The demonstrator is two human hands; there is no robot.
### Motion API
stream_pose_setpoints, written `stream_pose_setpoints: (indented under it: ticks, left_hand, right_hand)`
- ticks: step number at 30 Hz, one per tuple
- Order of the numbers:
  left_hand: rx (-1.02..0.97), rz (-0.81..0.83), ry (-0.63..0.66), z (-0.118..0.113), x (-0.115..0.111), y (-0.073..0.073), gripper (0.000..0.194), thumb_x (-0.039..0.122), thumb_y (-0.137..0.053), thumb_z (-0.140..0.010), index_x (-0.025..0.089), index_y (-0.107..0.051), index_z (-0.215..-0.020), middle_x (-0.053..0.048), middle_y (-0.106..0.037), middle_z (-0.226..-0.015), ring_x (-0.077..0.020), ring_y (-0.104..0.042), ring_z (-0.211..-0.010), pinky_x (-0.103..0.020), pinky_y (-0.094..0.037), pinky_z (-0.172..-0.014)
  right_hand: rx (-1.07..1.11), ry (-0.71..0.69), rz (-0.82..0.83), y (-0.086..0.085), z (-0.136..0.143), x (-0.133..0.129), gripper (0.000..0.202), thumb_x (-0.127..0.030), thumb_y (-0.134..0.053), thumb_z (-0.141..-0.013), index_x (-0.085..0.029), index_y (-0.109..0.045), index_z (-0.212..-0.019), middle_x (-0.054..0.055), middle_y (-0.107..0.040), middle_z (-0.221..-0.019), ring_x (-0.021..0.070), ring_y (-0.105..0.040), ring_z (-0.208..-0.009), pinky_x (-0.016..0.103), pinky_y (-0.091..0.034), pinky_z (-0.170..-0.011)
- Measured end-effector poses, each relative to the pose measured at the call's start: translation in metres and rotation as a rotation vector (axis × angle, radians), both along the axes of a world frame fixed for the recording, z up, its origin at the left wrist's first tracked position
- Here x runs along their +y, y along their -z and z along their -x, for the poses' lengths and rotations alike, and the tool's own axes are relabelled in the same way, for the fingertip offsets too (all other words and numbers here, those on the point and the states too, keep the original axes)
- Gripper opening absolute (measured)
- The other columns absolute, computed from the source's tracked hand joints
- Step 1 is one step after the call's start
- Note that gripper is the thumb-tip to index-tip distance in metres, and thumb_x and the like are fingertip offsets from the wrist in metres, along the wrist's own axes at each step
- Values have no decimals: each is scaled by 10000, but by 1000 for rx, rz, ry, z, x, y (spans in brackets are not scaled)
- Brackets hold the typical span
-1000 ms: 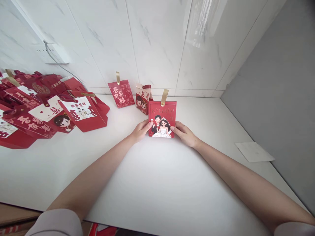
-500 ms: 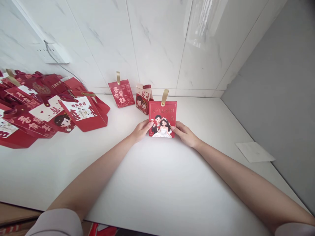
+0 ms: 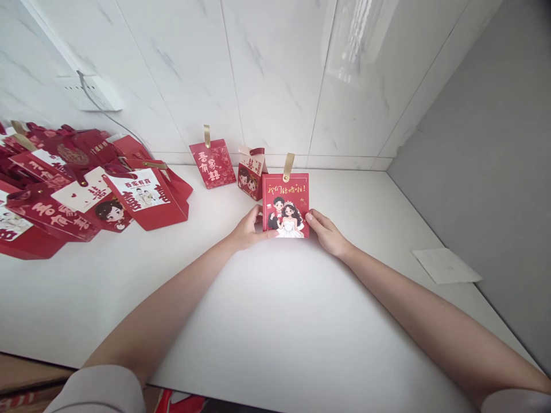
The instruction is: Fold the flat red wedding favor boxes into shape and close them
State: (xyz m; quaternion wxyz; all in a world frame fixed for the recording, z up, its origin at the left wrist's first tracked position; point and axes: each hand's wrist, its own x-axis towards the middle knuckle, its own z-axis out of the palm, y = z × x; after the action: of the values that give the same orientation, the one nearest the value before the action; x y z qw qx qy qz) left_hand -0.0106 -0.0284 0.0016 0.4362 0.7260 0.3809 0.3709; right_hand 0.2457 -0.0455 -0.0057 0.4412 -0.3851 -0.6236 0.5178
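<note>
A red wedding gift box (image 3: 286, 205) with a gold strap handle and a printed bride and groom is held upright above the white table. My left hand (image 3: 249, 228) grips its left side, the thumb lying across the lower front corner and the other fingers partly hidden behind. On the right edge, my right hand (image 3: 326, 232) pinches the box with thumb and fingers. Just behind it stand a small box (image 3: 250, 175) with a dark red handle and a red patterned box (image 3: 213, 164) with a gold strap, both close to the wall.
Several red gift boxes (image 3: 150, 198) are heaped at the left. A folded white paper (image 3: 446, 265) lies near the right table edge. The tiled wall (image 3: 275, 74) bounds the back, with a socket and cable (image 3: 92, 92) at upper left. Cardboard (image 3: 26, 373) shows below the table.
The held box has shifted slightly up, and its front has tilted so the gold lettering reads clearly. My left thumb has slid down to the lower corner.
</note>
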Motion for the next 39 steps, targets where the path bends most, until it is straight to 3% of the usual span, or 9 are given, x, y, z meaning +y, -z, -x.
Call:
stream_pose_setpoints:
  ticks: [4,8,11,14,16,19,23,28,39]
  left_hand:
    - [-40,-97,-172,-3,1,-1,824,489,-676,-830,253,-261,-1502,-128,-528,-1422,-290,-585,-1238,-432,-513,-1001]
    - [147,-286,-340,-7,-6,-7,696,509,-498,-936,245,-263,-1535,-117,-479,-1488,-275,-528,-1311,-409,-448,-1076]
    - [350,-389,-414,-13,-17,-11,833,572,-539,-885,187,-223,-1553,-167,-419,-1525,-334,-450,-1374,-471,-378,-1120]
    - [454,-450,-366,-21,-27,-12,1182,642,-717,-695,128,-110,-1569,-235,-265,-1586,-416,-302,-1447,-554,-298,-1148]
    - [437,-440,-328,-24,-29,-10,1265,626,-768,-641,145,-64,-1575,-226,-207,-1606,-409,-251,-1471,-544,-285,-1164]
    - [304,-357,-314,-23,-27,-6,1123,583,-710,-736,195,-75,-1577,-182,-263,-1591,-357,-295,-1460,-485,-316,-1163]
    - [53,-151,-232,-16,-19,-3,892,617,-530,-856,210,-176,-1565,-163,-397,-1523,-326,-530,-1269,-438,-468,-1012]
    - [-18,-93,-89,-11,-14,-6,859,685,-501,-843,211,-309,-1533,-130,-520,-1435,-311,-574,-1205,-421,-472,-991]
    - [-130,45,214,-1,-2,-7,848,664,-590,-813,271,-338,-1521,-113,-466,-1499,-327,-484,-1333,-475,-388,-1108]
  right_hand:
    - [-51,-66,-115,1,-1,-2,409,-571,-538,-927,-260,-505,-1192,57,-632,-1219,231,-600,-1100,417,-460,-997]
    - [-230,-64,-378,10,1,-2,829,-505,-695,-836,-306,-244,-1503,124,-428,-1460,263,-581,-1133,458,-494,-978]
    - [-371,-33,-549,16,2,-4,929,-454,-676,-853,-324,-89,-1561,152,-331,-1511,263,-610,-1063,444,-562,-865]
    - [-489,33,-615,14,4,-10,866,-407,-579,-921,-346,-8,-1569,143,-322,-1530,250,-634,-995,436,-588,-809]
    - [-526,79,-635,8,4,-14,794,-397,-525,-950,-352,-32,-1571,129,-334,-1538,258,-632,-1013,434,-592,-801]
    - [-437,95,-650,0,5,-19,771,-401,-510,-960,-374,-37,-1568,109,-215,-1615,261,-631,-1068,425,-591,-815]
    - [-274,6,-543,-1,6,-19,890,-441,-572,-938,-377,61,-1561,109,-76,-1660,283,-553,-1272,466,-529,-983]
    - [-274,-259,-347,-1,4,-12,844,-517,-556,-938,-327,-40,-1578,75,-213,-1641,275,-334,-1464,506,-300,-1196]
    - [-290,-241,-368,-3,4,-13,662,-524,-480,-974,-295,-240,-1547,65,-319,-1604,257,-360,-1449,479,-291,-1212]
